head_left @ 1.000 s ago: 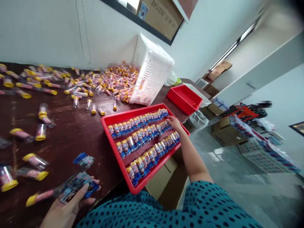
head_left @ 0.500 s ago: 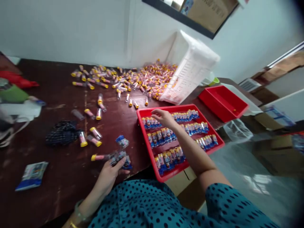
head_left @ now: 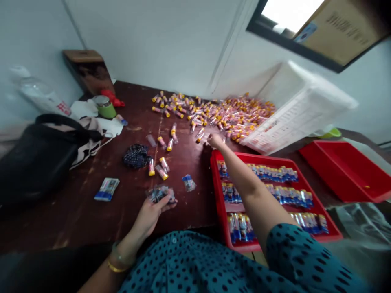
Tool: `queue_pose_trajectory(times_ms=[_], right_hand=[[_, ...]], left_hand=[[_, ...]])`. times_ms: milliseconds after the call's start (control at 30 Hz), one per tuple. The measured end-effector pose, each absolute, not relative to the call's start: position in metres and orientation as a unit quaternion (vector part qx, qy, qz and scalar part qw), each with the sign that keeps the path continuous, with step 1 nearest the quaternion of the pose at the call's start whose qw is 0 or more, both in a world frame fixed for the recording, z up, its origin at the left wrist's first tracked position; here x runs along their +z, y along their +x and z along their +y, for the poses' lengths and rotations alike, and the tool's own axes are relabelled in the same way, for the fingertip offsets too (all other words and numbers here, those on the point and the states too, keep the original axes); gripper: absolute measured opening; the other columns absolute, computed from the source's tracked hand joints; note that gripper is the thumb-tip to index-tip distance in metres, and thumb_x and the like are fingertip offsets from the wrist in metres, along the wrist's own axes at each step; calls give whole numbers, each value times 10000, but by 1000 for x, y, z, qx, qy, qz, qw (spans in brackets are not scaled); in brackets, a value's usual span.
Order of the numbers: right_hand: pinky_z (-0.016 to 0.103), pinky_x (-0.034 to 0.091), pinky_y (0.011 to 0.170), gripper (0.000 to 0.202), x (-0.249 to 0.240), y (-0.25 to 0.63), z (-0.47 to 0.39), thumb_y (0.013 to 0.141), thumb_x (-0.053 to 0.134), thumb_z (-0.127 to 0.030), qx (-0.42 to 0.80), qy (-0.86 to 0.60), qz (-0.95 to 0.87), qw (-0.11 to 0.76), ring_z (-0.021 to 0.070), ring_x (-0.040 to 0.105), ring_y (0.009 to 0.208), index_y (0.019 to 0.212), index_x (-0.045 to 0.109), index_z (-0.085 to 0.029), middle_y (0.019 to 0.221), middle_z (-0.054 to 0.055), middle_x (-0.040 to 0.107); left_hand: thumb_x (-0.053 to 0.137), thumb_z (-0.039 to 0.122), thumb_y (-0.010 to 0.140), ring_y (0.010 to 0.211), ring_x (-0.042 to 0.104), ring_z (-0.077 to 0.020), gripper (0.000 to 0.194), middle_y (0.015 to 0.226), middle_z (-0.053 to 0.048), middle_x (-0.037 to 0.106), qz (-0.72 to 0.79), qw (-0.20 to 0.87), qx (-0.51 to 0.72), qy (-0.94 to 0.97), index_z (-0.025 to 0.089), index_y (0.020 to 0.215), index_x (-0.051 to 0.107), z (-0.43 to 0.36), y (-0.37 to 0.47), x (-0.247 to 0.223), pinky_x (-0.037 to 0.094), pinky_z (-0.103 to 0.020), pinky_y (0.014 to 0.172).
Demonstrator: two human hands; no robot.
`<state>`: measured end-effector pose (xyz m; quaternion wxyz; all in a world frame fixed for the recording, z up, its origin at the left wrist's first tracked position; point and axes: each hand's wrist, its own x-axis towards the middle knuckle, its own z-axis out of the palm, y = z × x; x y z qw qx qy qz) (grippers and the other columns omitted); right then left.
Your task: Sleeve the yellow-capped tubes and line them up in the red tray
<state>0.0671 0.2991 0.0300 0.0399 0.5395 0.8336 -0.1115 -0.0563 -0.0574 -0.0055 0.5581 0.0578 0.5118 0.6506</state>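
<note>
My left hand [head_left: 155,207] is closed around several small clear-and-blue packets [head_left: 161,193] near the table's front edge. A similar packet [head_left: 189,183] lies just right of it, and a flat stack of packets [head_left: 107,189] lies to its left. My right hand [head_left: 216,141] reaches to the near edge of a pile of yellow-capped tubes [head_left: 235,112]; its fingers are curled, and what they hold is too small to make out. Below my right forearm, a red tray [head_left: 215,183] holds rows of blue-wrapped tubes [head_left: 275,173].
A white basket [head_left: 293,110] leans on its side by the pile. A red bin [head_left: 345,167] stands at the right. Several loose tubes and a dark dotted cloth [head_left: 136,156] lie mid-table. At the left are a black bag [head_left: 39,150] and a green jar [head_left: 105,108].
My right hand has moved from over the tray to the tube pile, and its fingers have curled. The yellow-capped tube beside my left hand no longer shows. The view has turned left.
</note>
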Motion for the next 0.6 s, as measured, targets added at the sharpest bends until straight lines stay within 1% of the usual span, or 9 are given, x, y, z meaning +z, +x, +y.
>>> queue_pose_trajectory(times_ms=[100, 133, 200, 267, 333, 433, 500, 600], right_hand=[[236, 518, 749, 319, 27, 75, 269, 1014, 461, -246, -180, 497, 849, 5, 114, 646, 807, 1277, 549, -87, 965, 85, 680], [226, 511, 725, 315, 27, 80, 252, 999, 473, -236, -212, 470, 857, -16, 110, 637, 775, 1270, 551, -95, 914, 65, 679], [253, 516, 728, 234, 28, 93, 209, 938, 551, -224, -292, 379, 874, -80, 131, 627, 775, 1143, 616, -131, 858, 30, 662], [302, 508, 835, 105, 32, 105, 160, 894, 596, -218, -372, 255, 881, -143, 161, 625, 876, 945, 663, -154, 899, 37, 649], [322, 489, 904, 90, 35, 112, 117, 881, 639, -252, -413, 192, 876, -157, 180, 610, 971, 896, 673, -171, 1007, 61, 626], [317, 489, 887, 106, 37, 115, 80, 890, 654, -285, -428, 199, 866, -168, 184, 595, 981, 879, 676, -181, 1065, 77, 589], [314, 485, 881, 120, 36, 117, 75, 907, 635, -282, -428, 220, 858, -178, 179, 593, 963, 845, 666, -184, 1031, 67, 585], [310, 482, 878, 136, 37, 121, 76, 905, 637, -289, -437, 242, 845, -191, 172, 593, 935, 816, 649, -187, 991, 52, 586]], left_hand=[[913, 311, 574, 685, 708, -178, 359, 766, -11, 733, 507, 562, 649, 73, 142, 821, 715, -55, -59, -11, 633, -330, 653], [910, 316, 576, 686, 710, -184, 359, 756, -13, 730, 509, 565, 645, 76, 142, 820, 713, -53, -58, -13, 628, -320, 625], [902, 319, 584, 679, 708, -187, 354, 748, -18, 728, 515, 568, 637, 86, 140, 826, 717, -49, -55, -15, 617, -303, 588], [891, 311, 600, 652, 697, -175, 328, 739, -20, 725, 518, 565, 633, 107, 133, 818, 723, -45, -48, -14, 609, -292, 575], [881, 291, 612, 650, 688, -167, 301, 756, -21, 729, 515, 562, 634, 131, 132, 816, 727, -41, -41, -11, 612, -297, 589], [872, 255, 623, 738, 692, -184, 315, 857, -29, 746, 490, 574, 639, 148, 149, 882, 730, -39, -32, -5, 626, -331, 632], [865, 246, 634, 793, 694, -198, 340, 914, -36, 748, 475, 589, 638, 145, 157, 930, 725, -39, -28, -1, 628, -349, 653], [860, 251, 641, 809, 693, -205, 332, 918, -39, 746, 473, 601, 629, 138, 154, 926, 720, -41, -27, 1, 621, -349, 655]])
